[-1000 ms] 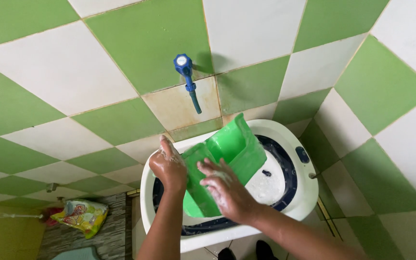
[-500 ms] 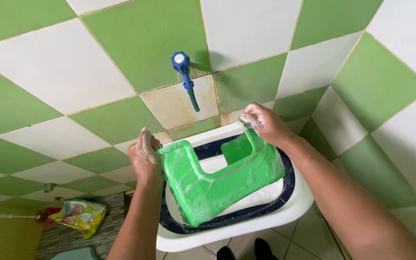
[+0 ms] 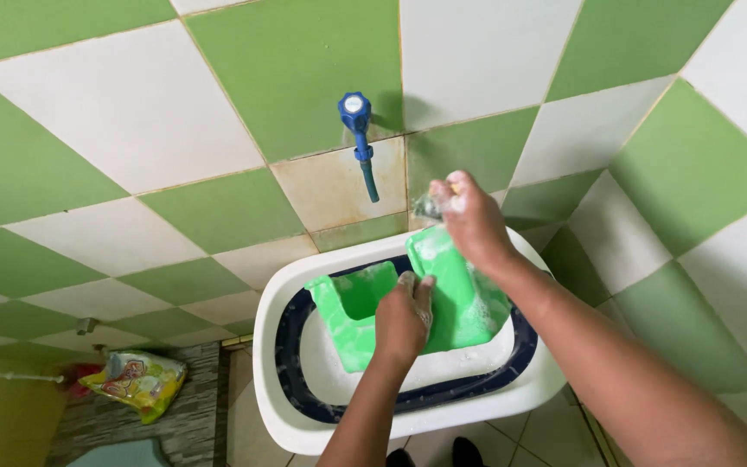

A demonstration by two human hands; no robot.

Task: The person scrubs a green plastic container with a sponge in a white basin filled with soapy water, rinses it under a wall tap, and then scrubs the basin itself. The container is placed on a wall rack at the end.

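Green plastic stool [image 3: 365, 316] stands on edge in white basin [image 3: 287, 415]; my left hand [image 3: 404, 320] clamps middle, right hand [image 3: 469, 216] pinches top corner; soapy, likely slick; stiff, light, grip edges

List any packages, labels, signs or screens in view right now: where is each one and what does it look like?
Plastic pouch: lying on the dark floor at lower left, away from the white basin; crumpled, soft-sided, yellow and green with red and white printed patches.
No separate labels, signs or screens show.
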